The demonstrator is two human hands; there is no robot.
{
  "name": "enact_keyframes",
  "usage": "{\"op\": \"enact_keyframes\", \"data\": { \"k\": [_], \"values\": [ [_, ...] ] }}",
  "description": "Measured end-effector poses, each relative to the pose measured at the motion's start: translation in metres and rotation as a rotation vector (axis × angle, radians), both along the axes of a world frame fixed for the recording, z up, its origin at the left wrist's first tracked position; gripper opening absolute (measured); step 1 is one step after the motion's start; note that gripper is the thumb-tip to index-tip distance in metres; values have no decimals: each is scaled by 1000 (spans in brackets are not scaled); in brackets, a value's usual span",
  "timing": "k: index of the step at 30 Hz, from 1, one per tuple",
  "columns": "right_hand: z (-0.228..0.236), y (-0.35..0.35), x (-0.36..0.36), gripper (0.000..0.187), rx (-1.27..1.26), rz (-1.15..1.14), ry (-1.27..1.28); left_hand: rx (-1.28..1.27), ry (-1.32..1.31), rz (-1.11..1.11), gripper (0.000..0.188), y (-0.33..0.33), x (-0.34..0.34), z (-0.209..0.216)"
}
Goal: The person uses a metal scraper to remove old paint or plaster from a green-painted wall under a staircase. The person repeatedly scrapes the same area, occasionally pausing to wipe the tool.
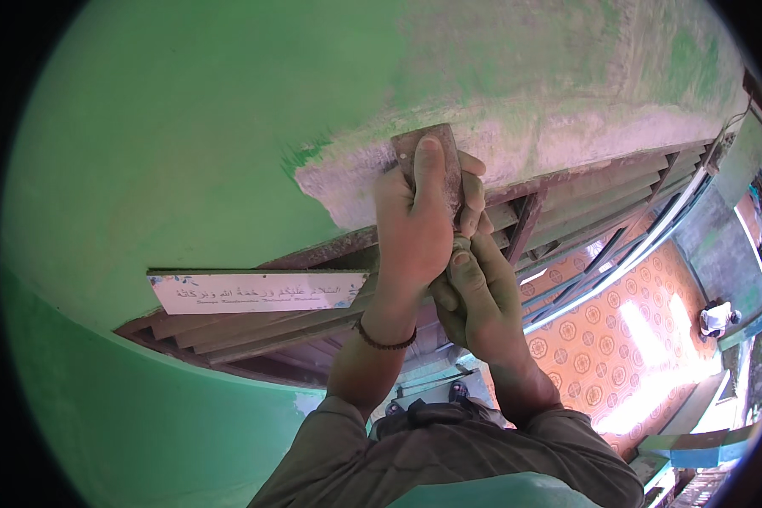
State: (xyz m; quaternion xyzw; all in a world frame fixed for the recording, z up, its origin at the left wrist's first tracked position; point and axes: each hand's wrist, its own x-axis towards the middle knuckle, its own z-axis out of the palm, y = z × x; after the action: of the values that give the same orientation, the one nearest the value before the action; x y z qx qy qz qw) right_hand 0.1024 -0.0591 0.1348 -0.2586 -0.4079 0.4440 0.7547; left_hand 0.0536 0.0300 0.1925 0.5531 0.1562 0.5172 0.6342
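Note:
My left hand (415, 224) is raised against a green wall (186, 127) and grips a flat brown scraper (450, 165), one finger laid along the blade. The blade rests flat on a pale patch (499, 135) where the green paint is gone. My right hand (476, 296) sits just below the left one, closed around the scraper's lower end, which is hidden in the fist. A dark bead bracelet (384, 341) circles my left wrist.
Below the patch runs a brown wooden louvred vent (567, 203). A long white sign plate (254, 292) is fixed on its left part. Far below lie an orange patterned tile floor (601, 339), my shoes (457, 391) and a person in white (718, 317).

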Motion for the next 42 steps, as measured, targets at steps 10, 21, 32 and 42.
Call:
{"op": "enact_keyframes", "data": {
  "k": [10, 21, 32, 42],
  "values": [
    [-2, -2, -30, 20, -76, 76, -134, 29, -124, 66, 53, -1, -38, -6],
    [2, 8, -53, 23, 14, 30, -67, 92, -123, -12, 46, 8, -56, 1],
    [-4, 9, -53, 24, 47, 19, -57, 68, -99, -28, 50, 7, -55, 1],
    [4, 5, -59, 26, -11, -52, -101, -33, -30, 11, 48, 5, -57, 1]
  ]
}}
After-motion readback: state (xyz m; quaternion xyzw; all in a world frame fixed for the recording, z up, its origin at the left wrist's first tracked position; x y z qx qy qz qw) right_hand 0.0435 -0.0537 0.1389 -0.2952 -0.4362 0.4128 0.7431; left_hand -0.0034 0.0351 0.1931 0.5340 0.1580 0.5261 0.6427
